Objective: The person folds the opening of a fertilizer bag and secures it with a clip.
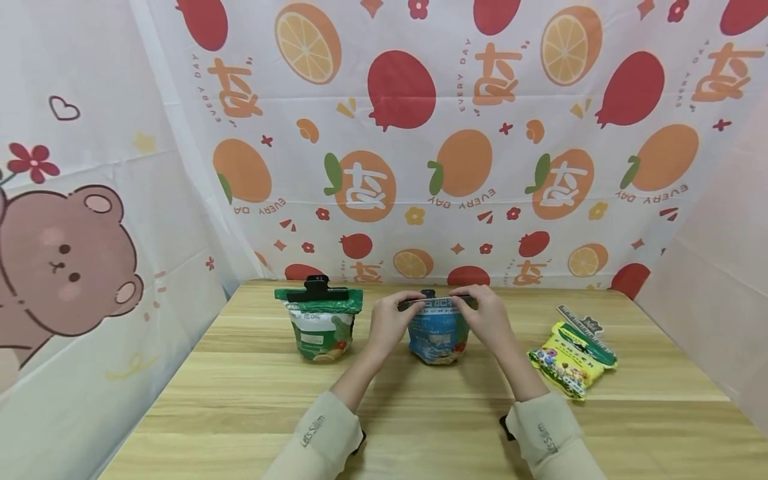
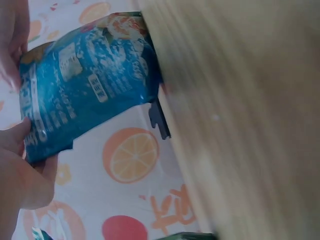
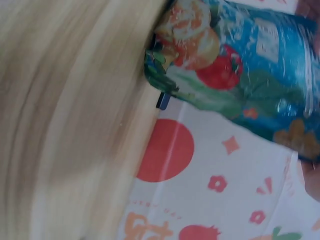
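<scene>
A blue printed bag (image 1: 439,337) stands upright mid-table, its top edge stretched between both hands. My left hand (image 1: 389,321) pinches the top left corner between thumb and fingers. At the top right corner, my right hand (image 1: 489,319) pinches the same edge. The left wrist view shows the blue bag (image 2: 90,85) from the side, the left hand (image 2: 27,172) gripping its upper end. Vegetable pictures cover the bag (image 3: 240,75) in the right wrist view, where fingers barely show. Behind the bag, a black clip (image 1: 428,293) is partly hidden.
To the left stands a green and white bag (image 1: 321,333) closed with a black clip (image 1: 317,288). A yellow and green bag (image 1: 570,360) lies at right, a grey ruler-like strip (image 1: 585,327) by its top. Printed cloth (image 1: 402,160) hangs behind the wooden table (image 1: 240,400).
</scene>
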Action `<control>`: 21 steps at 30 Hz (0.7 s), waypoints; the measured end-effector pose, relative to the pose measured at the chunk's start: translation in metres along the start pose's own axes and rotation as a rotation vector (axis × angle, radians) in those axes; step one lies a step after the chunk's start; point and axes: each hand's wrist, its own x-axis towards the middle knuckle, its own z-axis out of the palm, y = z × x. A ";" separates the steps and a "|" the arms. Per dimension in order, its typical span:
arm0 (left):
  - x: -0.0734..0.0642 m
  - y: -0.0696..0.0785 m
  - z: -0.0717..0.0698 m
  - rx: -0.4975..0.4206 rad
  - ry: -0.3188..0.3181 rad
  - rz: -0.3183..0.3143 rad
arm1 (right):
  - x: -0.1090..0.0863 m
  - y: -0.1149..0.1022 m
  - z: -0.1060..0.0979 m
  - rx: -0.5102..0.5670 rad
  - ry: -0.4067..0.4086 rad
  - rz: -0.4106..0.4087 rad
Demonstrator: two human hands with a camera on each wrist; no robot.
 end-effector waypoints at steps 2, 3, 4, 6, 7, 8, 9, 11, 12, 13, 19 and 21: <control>-0.001 -0.004 -0.003 -0.063 -0.018 -0.082 | -0.002 0.004 -0.004 0.035 0.002 0.050; -0.002 -0.005 -0.005 -0.091 -0.022 -0.118 | -0.002 0.006 -0.006 0.049 0.002 0.067; -0.002 -0.006 -0.006 -0.120 -0.025 -0.142 | -0.002 0.008 -0.007 0.060 0.002 0.081; -0.002 -0.008 -0.009 -0.170 -0.028 -0.183 | -0.002 0.010 -0.009 0.077 0.005 0.101; -0.002 -0.008 -0.011 -0.189 -0.030 -0.189 | -0.002 0.010 -0.010 0.085 0.007 0.110; -0.002 -0.009 -0.012 -0.207 -0.032 -0.200 | -0.002 0.011 -0.010 0.096 0.007 0.120; -0.002 -0.010 -0.013 -0.225 -0.037 -0.202 | -0.002 0.012 -0.011 0.106 0.011 0.130; -0.001 -0.011 -0.014 -0.262 -0.050 -0.208 | -0.003 0.013 -0.011 0.127 0.024 0.158; -0.001 -0.012 -0.014 -0.280 -0.056 -0.214 | -0.003 0.014 -0.011 0.142 0.030 0.174; -0.001 -0.013 -0.015 -0.295 -0.060 -0.219 | -0.004 0.015 -0.011 0.156 0.038 0.188; -0.001 -0.012 -0.014 -0.359 -0.047 -0.262 | -0.007 0.021 -0.011 0.225 0.078 0.243; -0.001 -0.011 -0.013 -0.361 -0.037 -0.280 | -0.007 0.021 -0.011 0.246 0.080 0.257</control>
